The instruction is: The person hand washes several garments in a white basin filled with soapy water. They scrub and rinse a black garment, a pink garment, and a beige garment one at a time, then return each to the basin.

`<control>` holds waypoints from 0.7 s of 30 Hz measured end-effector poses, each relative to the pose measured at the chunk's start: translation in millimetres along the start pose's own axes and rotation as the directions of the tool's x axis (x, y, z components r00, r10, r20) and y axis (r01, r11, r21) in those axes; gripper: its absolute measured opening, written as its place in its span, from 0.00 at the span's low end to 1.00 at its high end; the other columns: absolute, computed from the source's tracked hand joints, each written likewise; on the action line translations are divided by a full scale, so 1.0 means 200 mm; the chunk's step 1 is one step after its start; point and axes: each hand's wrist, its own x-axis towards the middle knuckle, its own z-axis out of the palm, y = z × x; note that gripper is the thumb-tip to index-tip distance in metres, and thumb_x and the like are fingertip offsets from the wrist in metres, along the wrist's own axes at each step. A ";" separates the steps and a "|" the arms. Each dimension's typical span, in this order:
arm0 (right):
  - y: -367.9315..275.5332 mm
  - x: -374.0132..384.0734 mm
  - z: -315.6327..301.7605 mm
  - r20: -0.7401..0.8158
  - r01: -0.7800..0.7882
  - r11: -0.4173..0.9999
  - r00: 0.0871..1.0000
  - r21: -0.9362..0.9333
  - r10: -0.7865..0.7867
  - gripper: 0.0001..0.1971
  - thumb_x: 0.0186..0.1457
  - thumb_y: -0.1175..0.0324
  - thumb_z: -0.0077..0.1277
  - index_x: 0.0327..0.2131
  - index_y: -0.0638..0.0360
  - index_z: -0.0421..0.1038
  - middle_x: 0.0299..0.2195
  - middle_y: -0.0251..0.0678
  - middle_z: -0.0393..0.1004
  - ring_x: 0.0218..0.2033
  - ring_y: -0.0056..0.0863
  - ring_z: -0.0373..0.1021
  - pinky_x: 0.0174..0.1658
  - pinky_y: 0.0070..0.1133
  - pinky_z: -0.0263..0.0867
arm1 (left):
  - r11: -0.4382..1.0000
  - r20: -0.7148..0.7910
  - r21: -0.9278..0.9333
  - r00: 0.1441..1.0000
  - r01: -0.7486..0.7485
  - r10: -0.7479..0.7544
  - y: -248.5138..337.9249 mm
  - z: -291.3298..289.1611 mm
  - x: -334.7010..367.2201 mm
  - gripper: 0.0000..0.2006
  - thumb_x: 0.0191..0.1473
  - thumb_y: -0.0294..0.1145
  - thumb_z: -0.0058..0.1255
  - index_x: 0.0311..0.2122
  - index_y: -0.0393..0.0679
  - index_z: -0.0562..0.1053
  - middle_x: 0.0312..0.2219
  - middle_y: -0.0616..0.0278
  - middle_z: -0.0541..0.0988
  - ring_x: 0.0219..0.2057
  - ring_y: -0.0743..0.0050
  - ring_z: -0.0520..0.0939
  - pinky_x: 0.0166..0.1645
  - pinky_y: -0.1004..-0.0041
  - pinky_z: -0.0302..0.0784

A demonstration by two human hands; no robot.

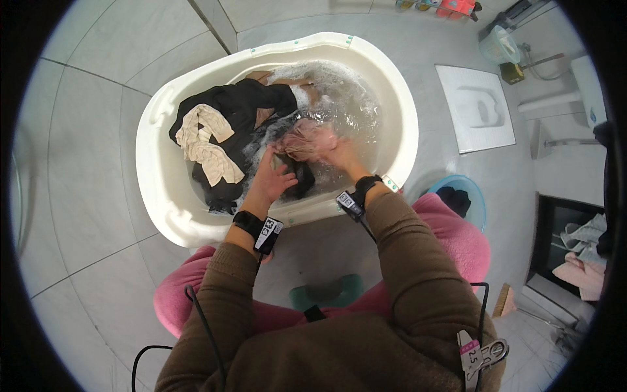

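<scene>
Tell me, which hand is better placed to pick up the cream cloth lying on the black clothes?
Probably the left hand: it is open and nearer the cream cloth. The right hand is farther off to the right, on the wet pink cloth.

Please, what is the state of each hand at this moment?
Left hand: open, fingers apart, beside the pink cloth; contact cannot be told.
Right hand: closed, holding the pink cloth.
</scene>
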 end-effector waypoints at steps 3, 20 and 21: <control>-0.24 -0.12 -0.01 0.016 0.864 0.481 0.489 -0.145 -0.872 0.17 0.46 0.58 0.58 0.41 0.49 0.79 0.45 0.37 0.77 0.53 0.44 0.68 0.54 0.35 0.65 | 0.986 0.177 0.160 0.982 0.043 -0.072 0.04 -0.01 -0.01 0.35 0.60 0.63 0.40 0.66 0.51 0.57 0.64 0.44 0.57 0.63 0.40 0.61 0.62 0.51 0.65; -0.36 0.05 -0.27 0.008 0.215 0.976 0.977 0.030 -0.215 0.27 0.58 0.45 0.41 0.39 0.59 0.79 0.42 0.49 0.78 0.44 0.50 0.73 0.49 0.39 0.68 | 0.926 0.142 0.214 0.948 -0.311 0.286 -0.10 0.32 -0.23 0.18 0.62 0.43 0.47 0.54 0.49 0.70 0.47 0.64 0.76 0.49 0.71 0.76 0.51 0.65 0.74; -0.25 0.07 -0.28 0.017 0.152 0.987 0.988 0.050 -0.153 0.28 0.59 0.44 0.39 0.39 0.59 0.79 0.43 0.50 0.77 0.46 0.50 0.72 0.51 0.39 0.67 | 0.924 0.131 0.038 0.918 -0.381 0.374 -0.13 0.33 -0.21 0.19 0.61 0.39 0.50 0.55 0.48 0.68 0.47 0.63 0.76 0.49 0.70 0.77 0.52 0.66 0.73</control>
